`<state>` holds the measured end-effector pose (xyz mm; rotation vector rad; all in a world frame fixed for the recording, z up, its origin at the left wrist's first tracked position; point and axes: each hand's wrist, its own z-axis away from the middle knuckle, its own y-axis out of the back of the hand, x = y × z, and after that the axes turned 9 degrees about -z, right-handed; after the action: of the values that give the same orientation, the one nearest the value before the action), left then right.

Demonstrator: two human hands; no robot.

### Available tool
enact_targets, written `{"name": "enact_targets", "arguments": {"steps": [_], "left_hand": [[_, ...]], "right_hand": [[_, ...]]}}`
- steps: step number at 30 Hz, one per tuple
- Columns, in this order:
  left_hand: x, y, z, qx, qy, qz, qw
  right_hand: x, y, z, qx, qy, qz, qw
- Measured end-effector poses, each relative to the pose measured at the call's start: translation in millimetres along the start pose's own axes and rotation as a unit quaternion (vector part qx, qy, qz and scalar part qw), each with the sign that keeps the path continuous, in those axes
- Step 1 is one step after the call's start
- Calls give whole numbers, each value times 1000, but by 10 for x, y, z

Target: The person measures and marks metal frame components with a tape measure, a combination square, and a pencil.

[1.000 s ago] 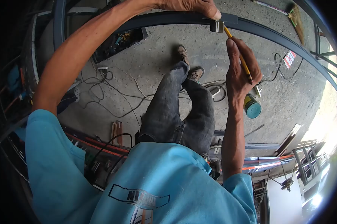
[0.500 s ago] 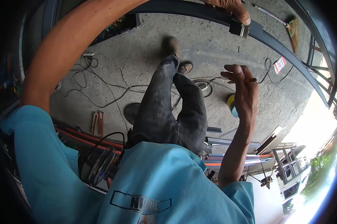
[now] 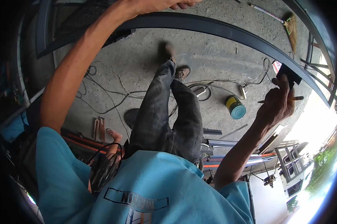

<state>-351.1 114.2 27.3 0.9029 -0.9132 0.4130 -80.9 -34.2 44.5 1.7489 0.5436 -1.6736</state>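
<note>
A long dark grey metal bar crosses the top of the view, bowed by the lens. My right hand is closed on a small black plate at the bar's right part, the plate against the bar's near edge. A pencil also sticks out between the fingers of that hand. My left hand is at the top edge, beyond the bar, partly cut off by the frame. Its curled fingertips show, but what they hold, if anything, is hidden.
Cables lie across the concrete floor around my feet. A yellow and teal can stands right of my legs. A broom lies at upper right. Metal lengths lie behind me, where another person's foot shows.
My left hand has left the clamp-like piece on the bar and moved left. My right hand moved up and right to the bar, with the black plate now in it.
</note>
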Motion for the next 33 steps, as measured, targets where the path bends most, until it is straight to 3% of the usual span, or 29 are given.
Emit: {"name": "enact_targets", "arguments": {"steps": [1,3,5,9,11,12,13,14,18,20,22,25,28,30,31,32,33], "left_hand": [[-25,-42,101,2,24,-25,999],[-161,-225,278,58,-70,-160,983],[29,-324,344,64,-69,-143,985],[125,-539,208,43,-106,-177,977],[80,-543,196,43,-109,-170,978],[51,-556,231,59,-146,-167,973],[49,-544,250,74,-184,-165,966],[118,-496,248,40,-159,-160,973],[159,-504,257,54,-127,-88,987],[198,-470,289,68,-138,-73,985],[184,-379,295,55,-139,-30,988],[286,-147,408,11,-132,26,991],[455,-14,388,-16,-29,10,999],[546,147,211,-48,5,54,997],[481,220,7,24,-10,86,996],[526,384,-216,76,27,160,984],[401,543,-490,148,31,114,982]], "right_hand": [[108,184,-18,25,-45,-23,998],[383,534,33,33,-125,-47,991],[665,867,226,70,-226,-38,971],[971,1269,766,40,-337,91,936],[1098,1416,1019,12,-234,178,956],[906,1305,1031,18,-268,161,950],[731,1174,987,-9,-236,148,960],[502,956,873,-20,-215,121,969],[-9,204,528,-109,-105,122,981],[13,-153,530,-206,146,183,950],[-19,-467,632,-252,205,157,933],[-49,-732,700,-297,176,132,929],[-135,-882,556,-273,223,99,931],[-283,-885,494,-282,137,72,947],[-364,-888,425,-281,151,70,945],[-444,-853,364,-268,12,37,963],[-514,-804,325,-244,-128,6,961]]}}
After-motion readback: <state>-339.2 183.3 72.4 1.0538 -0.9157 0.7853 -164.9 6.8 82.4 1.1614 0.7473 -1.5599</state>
